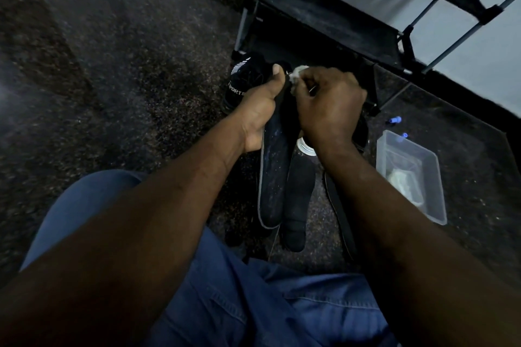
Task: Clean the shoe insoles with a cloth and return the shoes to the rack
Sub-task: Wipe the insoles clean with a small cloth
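Left grip (262, 110) holding insole (272, 186), right grip (329, 104) pinching cloth (297, 73)

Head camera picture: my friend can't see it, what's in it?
A person's left hand holds a dark insole while the right hand presses a white cloth on its far end. A black shoe, a shoe rack and a clear tub sit nearby on the floor.

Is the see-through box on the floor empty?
Not empty. The clear rectangular plastic box holds something pale and crumpled at its bottom; what it is, I cannot tell.
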`<action>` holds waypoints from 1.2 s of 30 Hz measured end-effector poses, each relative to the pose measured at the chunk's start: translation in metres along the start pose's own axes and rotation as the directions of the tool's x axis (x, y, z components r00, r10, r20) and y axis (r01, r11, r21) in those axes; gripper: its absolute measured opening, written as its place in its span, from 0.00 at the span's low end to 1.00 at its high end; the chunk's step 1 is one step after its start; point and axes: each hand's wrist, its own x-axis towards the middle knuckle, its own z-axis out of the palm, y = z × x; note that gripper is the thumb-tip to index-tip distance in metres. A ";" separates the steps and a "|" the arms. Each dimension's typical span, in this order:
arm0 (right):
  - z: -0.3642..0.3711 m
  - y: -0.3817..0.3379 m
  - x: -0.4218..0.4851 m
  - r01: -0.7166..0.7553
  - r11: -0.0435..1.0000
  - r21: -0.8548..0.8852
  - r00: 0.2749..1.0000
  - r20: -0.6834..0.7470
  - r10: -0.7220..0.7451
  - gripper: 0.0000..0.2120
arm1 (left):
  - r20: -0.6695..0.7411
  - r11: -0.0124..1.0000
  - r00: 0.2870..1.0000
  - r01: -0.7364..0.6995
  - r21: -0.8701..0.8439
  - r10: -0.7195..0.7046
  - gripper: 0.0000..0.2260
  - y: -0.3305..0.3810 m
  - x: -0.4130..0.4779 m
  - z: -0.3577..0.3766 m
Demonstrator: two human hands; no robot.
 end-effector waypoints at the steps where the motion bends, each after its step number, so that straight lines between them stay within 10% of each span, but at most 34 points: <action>1: 0.000 -0.004 -0.005 0.076 0.997 -0.013 0.997 0.033 -0.076 0.09 | -0.012 1.000 1.000 -0.007 0.003 0.007 0.32 0.000 0.001 -0.002; 3: 0.000 -0.006 -0.012 0.199 0.979 -0.046 0.977 0.083 -0.195 0.09 | -0.051 0.999 0.998 -0.021 0.024 0.023 0.31 -0.001 0.004 -0.004; 7: -0.002 0.004 -0.003 0.002 0.999 -0.044 1.000 0.024 -0.001 0.12 | -0.128 0.998 0.990 -0.053 0.029 0.056 0.28 -0.003 0.007 -0.001; 12: -0.005 -0.005 -0.021 0.218 0.974 -0.055 0.966 0.156 -0.207 0.08 | -0.184 0.998 0.981 -0.064 0.021 0.066 0.30 -0.001 0.007 -0.005; 16: -0.007 0.006 -0.011 0.030 0.999 -0.035 0.998 0.056 -0.028 0.10 | -0.156 0.998 0.986 -0.061 0.005 0.061 0.31 -0.001 0.007 0.000; 20: -0.005 -0.008 -0.037 0.294 0.955 -0.041 0.943 0.173 -0.283 0.07 | -0.121 0.998 0.991 -0.060 -0.014 0.058 0.33 0.000 0.007 -0.006; 25: -0.011 0.010 -0.021 0.034 0.996 -0.078 0.998 0.064 -0.029 0.11 | -0.090 0.998 0.995 -0.054 -0.041 0.050 0.33 -0.001 0.006 0.001; 29: -0.006 -0.002 -0.043 0.281 0.957 -0.075 0.947 0.180 -0.265 0.08 | -0.069 0.998 0.996 -0.053 0.016 0.054 0.34 -0.002 0.007 -0.007; 33: -0.009 0.011 -0.026 0.040 0.995 -0.093 0.997 0.075 -0.033 0.10 | -0.071 0.997 0.995 -0.077 -0.007 0.076 0.32 0.000 0.007 -0.001; 36: -0.004 -0.001 -0.038 0.165 0.985 -0.051 0.977 0.146 -0.156 0.08 | -0.095 0.996 0.992 -0.090 -0.009 0.089 0.32 -0.001 0.007 -0.006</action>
